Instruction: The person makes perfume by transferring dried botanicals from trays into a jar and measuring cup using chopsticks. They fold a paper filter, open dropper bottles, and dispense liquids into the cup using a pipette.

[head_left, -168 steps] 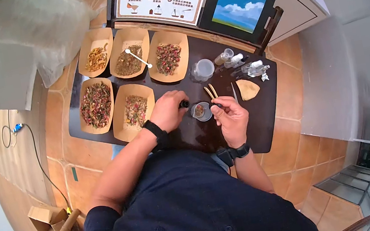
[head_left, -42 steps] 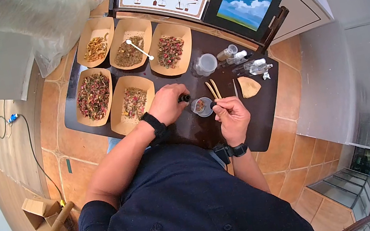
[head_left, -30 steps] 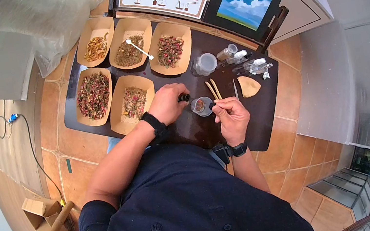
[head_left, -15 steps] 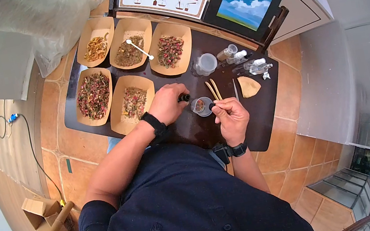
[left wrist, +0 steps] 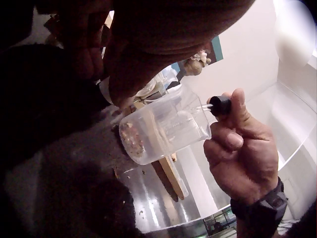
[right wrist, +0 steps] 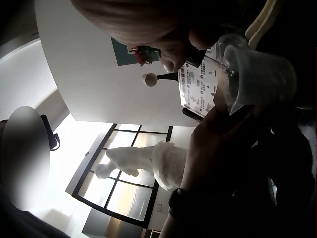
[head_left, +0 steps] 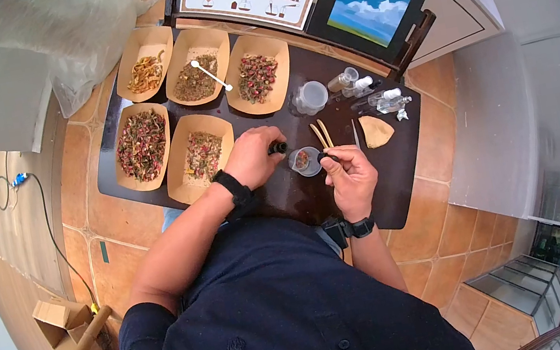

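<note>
A small dark bottle (head_left: 277, 148) is gripped in my left hand (head_left: 258, 158), mouth toward the clear plastic measuring cup (head_left: 305, 162). The cup stands between my hands with a little dried flower mix at its bottom. My right hand (head_left: 351, 181) pinches a dropper (left wrist: 220, 106) by its black cap between thumb and fingers. In the left wrist view the dropper's glass tube reaches in over the cup's rim. The right wrist view also shows the tube at the mouth of the cup (right wrist: 267, 77). Most of the bottle is hidden by my left fingers.
Wooden tongs (head_left: 323, 136) lie just beyond the cup, with a pale fan-shaped piece (head_left: 377, 131) to the right. Behind stand a lidded tub (head_left: 312, 96) and several clear spray bottles (head_left: 387, 102). Several paper trays (head_left: 177, 175) of dried flowers and herbs fill the table's left.
The head view has shifted slightly since the oldest frame. In the last half second my right fingers and the dropper cap have tilted a little; my left hand has hardly moved.
</note>
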Demonstrator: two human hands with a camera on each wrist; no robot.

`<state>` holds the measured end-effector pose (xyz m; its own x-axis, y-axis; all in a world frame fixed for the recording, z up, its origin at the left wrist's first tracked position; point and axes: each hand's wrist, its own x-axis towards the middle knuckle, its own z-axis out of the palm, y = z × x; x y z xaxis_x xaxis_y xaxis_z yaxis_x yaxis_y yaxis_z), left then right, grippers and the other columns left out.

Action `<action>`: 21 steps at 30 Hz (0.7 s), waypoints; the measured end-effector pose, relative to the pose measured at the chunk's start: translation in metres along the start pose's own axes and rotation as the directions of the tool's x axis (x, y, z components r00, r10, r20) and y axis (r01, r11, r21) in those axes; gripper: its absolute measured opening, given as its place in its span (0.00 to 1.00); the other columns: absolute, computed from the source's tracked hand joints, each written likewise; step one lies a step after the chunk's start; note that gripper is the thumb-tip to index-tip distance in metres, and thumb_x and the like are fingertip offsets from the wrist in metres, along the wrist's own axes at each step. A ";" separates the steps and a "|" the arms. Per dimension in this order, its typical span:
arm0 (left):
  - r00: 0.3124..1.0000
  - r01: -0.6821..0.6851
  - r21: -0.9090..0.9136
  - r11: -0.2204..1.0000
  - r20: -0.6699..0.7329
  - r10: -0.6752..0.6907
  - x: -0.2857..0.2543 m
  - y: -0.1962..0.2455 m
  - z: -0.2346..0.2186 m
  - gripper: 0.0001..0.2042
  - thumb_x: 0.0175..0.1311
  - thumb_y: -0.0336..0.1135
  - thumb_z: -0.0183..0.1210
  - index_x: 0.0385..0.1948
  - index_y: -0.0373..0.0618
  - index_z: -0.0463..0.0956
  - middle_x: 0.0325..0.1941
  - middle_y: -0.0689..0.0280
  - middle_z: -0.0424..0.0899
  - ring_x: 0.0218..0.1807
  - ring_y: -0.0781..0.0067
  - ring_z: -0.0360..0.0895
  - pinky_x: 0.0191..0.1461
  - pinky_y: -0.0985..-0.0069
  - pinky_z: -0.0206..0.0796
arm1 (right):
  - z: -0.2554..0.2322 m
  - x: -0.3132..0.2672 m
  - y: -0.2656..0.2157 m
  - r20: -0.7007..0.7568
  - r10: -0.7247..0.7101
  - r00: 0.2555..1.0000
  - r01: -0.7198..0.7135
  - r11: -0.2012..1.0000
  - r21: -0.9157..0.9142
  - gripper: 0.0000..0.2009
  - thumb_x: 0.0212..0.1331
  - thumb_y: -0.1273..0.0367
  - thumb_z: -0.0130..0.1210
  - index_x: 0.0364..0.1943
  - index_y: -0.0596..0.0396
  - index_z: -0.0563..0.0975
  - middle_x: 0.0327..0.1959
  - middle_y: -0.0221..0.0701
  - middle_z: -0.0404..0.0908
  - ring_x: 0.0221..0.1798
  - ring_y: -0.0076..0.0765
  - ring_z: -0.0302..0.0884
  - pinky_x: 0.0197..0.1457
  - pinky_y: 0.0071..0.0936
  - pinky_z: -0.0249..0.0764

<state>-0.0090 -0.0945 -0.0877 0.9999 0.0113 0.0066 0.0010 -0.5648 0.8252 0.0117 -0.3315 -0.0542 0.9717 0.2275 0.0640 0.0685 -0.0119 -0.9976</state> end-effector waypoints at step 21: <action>0.971 -0.217 -0.106 0.970 -0.122 0.204 -0.017 0.053 -0.031 0.20 0.51 0.22 0.78 0.49 0.42 0.89 0.47 0.59 0.90 0.52 0.52 0.85 0.55 0.61 0.80 | 0.005 0.000 -0.026 0.047 -0.062 0.997 0.052 0.979 0.196 0.12 0.70 0.79 0.69 0.55 0.66 0.85 0.60 0.49 0.88 0.33 0.23 0.85 0.34 0.20 0.82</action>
<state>-0.0264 -0.0994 -0.0264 0.9699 -0.0034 0.2436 -0.2174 -0.4629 0.8593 0.0092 -0.3261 -0.0285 0.9539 0.2732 0.1244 0.0731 0.1907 -0.9789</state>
